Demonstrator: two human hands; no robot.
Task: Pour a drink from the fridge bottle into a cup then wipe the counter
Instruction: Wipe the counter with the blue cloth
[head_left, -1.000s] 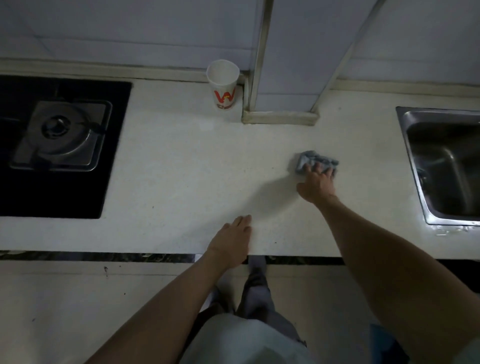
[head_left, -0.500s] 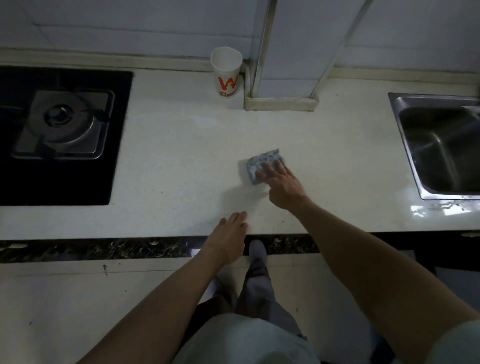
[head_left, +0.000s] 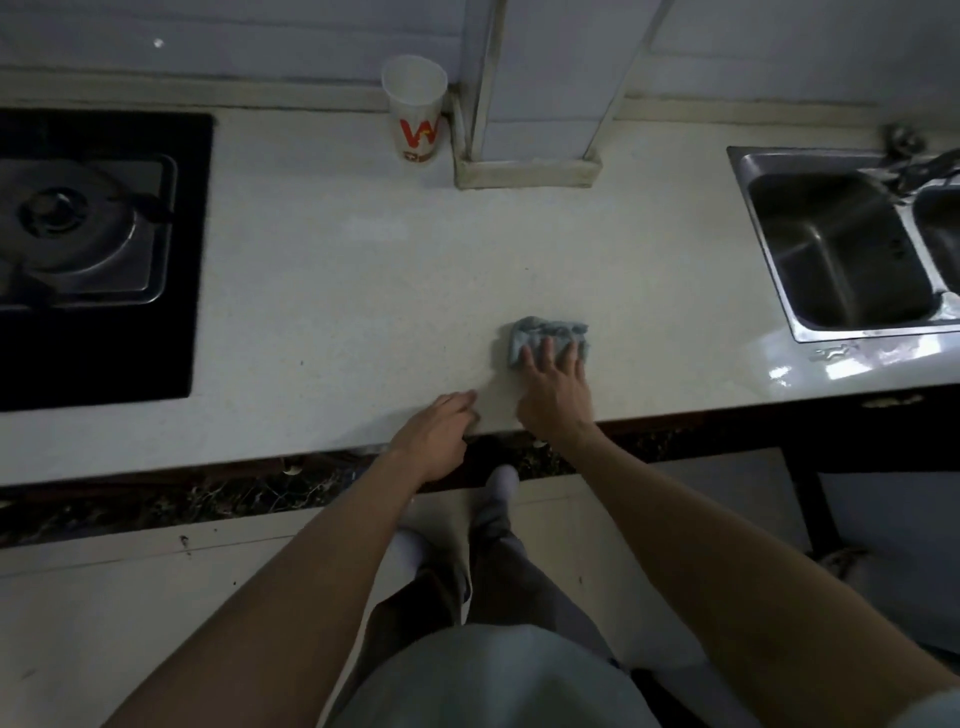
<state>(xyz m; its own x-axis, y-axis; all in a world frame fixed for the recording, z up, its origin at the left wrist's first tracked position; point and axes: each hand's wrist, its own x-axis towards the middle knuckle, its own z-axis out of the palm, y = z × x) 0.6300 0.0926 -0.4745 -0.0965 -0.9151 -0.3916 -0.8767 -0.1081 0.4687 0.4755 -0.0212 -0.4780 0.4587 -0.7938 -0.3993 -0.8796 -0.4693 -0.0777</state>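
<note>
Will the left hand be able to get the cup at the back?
Probably yes, with a stretch. The left hand rests at the front edge of the counter, the cup stands at the back, and only bare counter lies between them.

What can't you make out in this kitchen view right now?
Head view only.
- Paper cup: too dim to tell whether it holds drink.
- Cloth: near part hidden under the right hand.
- Sink: second basin cut off by right edge.
- Stove: cut off by left edge.

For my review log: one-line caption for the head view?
Right hand presses grey cloth on the counter; left hand rests at its edge.
</note>
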